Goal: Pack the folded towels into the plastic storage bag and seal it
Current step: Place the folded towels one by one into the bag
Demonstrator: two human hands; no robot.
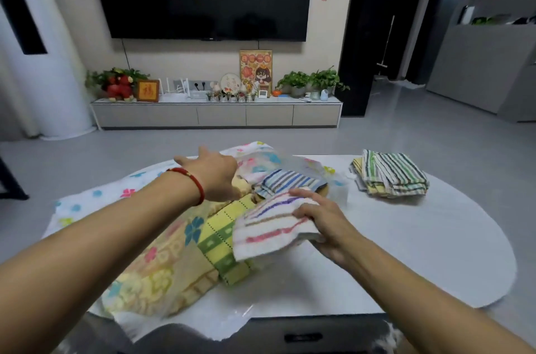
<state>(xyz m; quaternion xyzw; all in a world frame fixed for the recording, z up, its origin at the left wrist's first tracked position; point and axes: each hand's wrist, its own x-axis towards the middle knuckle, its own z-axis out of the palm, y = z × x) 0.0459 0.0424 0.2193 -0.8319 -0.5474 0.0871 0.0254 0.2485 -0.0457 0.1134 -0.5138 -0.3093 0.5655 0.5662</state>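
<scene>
Feeding striped towel (272, 226) into plastic storage bag (162, 261) lying across table's (420, 243) left half. Right hand (322, 217) grips the towel; left hand (214, 176), fingers hidden, apparently lifts the bag's mouth open. Remaining towels (391, 173) wait at far right edge.

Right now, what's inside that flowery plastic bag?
Folded towels: a blue-striped towel near the bag mouth, a yellow-green towel and a pale yellow one showing through the plastic. The right hand is holding another striped towel. Anything underneath is hidden.
</scene>
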